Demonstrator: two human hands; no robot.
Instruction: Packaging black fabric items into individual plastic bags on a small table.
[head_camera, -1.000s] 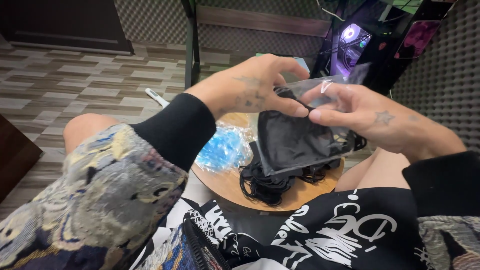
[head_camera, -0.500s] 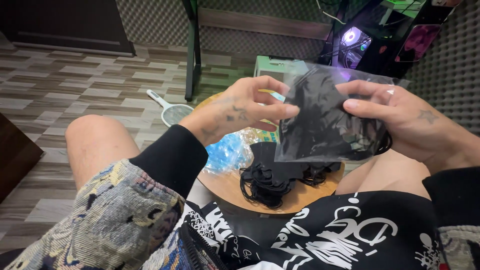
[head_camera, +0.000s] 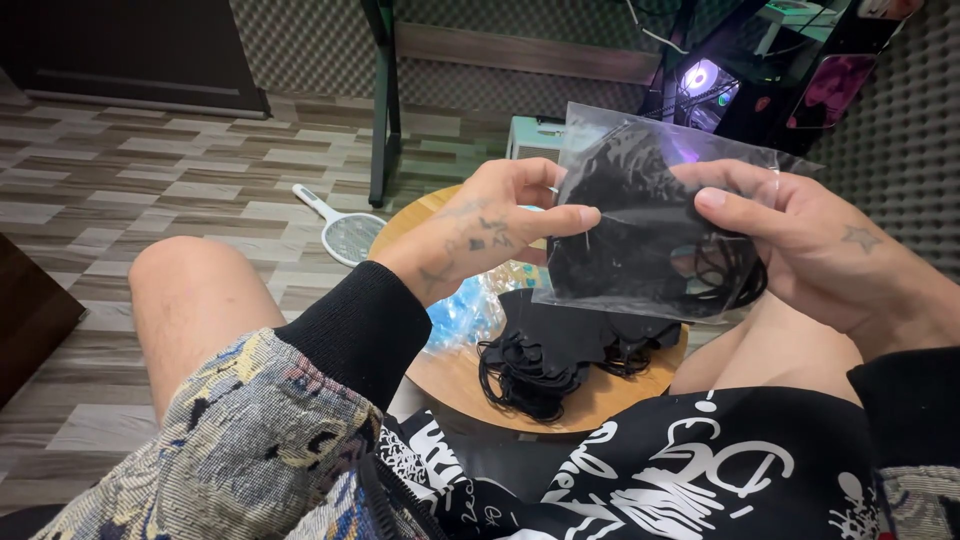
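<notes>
A clear plastic bag (head_camera: 640, 225) with a black face mask inside is held up between both hands above a small round wooden table (head_camera: 450, 375). My left hand (head_camera: 490, 225) pinches the bag's left edge between thumb and fingers. My right hand (head_camera: 800, 245) grips the bag's right side, thumb across the front. Black ear loops bunch at the bag's lower right. Under the bag, a pile of loose black masks (head_camera: 545, 355) lies on the table beside a blue plastic packet (head_camera: 460, 315).
A white racket-shaped swatter (head_camera: 345, 230) lies on the striped floor left of the table. A dark desk leg (head_camera: 380, 100) stands behind, and a lit computer case (head_camera: 720, 90) at the back right. My bare knees flank the table.
The bag has risen from just over the table to a flat, upright hold. My left hand went from reaching over the bag to pinching its left edge.
</notes>
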